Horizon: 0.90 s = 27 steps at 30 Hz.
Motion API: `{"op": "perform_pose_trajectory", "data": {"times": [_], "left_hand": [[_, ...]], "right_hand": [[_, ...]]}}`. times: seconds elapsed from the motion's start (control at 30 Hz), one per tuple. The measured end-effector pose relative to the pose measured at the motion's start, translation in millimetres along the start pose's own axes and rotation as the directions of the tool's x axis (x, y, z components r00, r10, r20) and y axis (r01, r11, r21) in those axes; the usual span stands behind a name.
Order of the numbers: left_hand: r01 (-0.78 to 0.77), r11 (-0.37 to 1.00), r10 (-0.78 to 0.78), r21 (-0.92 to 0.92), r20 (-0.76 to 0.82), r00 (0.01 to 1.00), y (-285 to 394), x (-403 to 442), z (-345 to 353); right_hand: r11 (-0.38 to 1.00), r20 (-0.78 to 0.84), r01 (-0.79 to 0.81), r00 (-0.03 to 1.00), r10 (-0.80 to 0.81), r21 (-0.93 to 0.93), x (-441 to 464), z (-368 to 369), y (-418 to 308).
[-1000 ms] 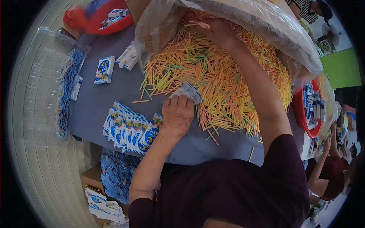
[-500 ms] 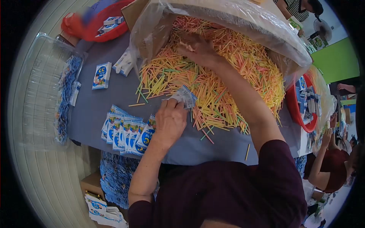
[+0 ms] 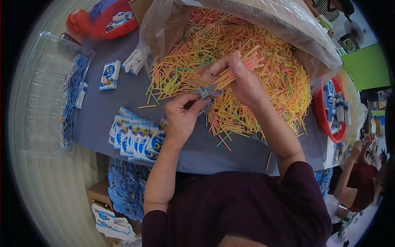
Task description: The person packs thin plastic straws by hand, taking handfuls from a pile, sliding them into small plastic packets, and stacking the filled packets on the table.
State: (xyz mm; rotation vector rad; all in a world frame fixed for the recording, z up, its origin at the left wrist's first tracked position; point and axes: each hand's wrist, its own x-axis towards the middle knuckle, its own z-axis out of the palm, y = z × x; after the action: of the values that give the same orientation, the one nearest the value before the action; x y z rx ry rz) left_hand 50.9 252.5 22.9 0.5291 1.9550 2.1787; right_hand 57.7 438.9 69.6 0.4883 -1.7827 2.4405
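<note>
My left hand [image 3: 181, 117] pinches a small blue-and-white packet [image 3: 207, 91] between thumb and fingers. My right hand [image 3: 242, 80] is closed around a bundle of pink and yellow sticks [image 3: 252, 61], whose lower ends meet the top of that packet. Under and behind both hands spreads a large pile of coloured sticks [image 3: 284, 88], coming out of a box lined with clear plastic [image 3: 263, 16]. Left of my left wrist, several printed packets [image 3: 135, 133] lie overlapping on the grey tabletop [image 3: 96, 123].
One packet [image 3: 110, 75] and some white ones [image 3: 133, 61] lie at the left. Red baskets [image 3: 133, 25] with packets stand back left and at the right. A clear tray [image 3: 41, 94] holds blue strips. A co-worker [image 3: 358, 185] is at the right.
My right hand has come back from the far part of the pile toward my left hand, now with a bundle of sticks. My left hand has turned and raised the packet.
</note>
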Motion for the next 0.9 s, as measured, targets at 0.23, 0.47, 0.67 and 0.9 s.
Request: {"op": "perform_pose_trajectory", "data": {"times": [0.23, 0.47, 0.67, 0.9], "left_hand": [[-0.111, 0.993, 0.11, 0.032, 0.036, 0.993, -5.2, 2.4, 8.2], [-0.228, 0.973, 0.228, 0.039, 0.019, 0.974, -5.8, 21.5, 23.6], [-0.264, 0.961, 0.264, -0.085, -0.014, 0.964, -3.1, 76.7, 33.9], [-0.189, 0.935, 0.195, -0.299, -0.012, 0.981, -17.4, 113.2, 35.8]], "right_hand": [[0.917, 0.031, -0.028, 0.999, 0.044, -0.397, -8.3, -1.0, 9.0], [0.894, -0.16, -0.162, 0.982, 0.103, -0.418, 0.7, -3.1, -7.5], [0.919, -0.214, -0.114, 0.976, 0.033, -0.378, 52.1, -22.3, -24.8], [0.925, -0.132, -0.004, 0.99, -0.05, -0.379, 92.6, -57.6, 4.2]]}}
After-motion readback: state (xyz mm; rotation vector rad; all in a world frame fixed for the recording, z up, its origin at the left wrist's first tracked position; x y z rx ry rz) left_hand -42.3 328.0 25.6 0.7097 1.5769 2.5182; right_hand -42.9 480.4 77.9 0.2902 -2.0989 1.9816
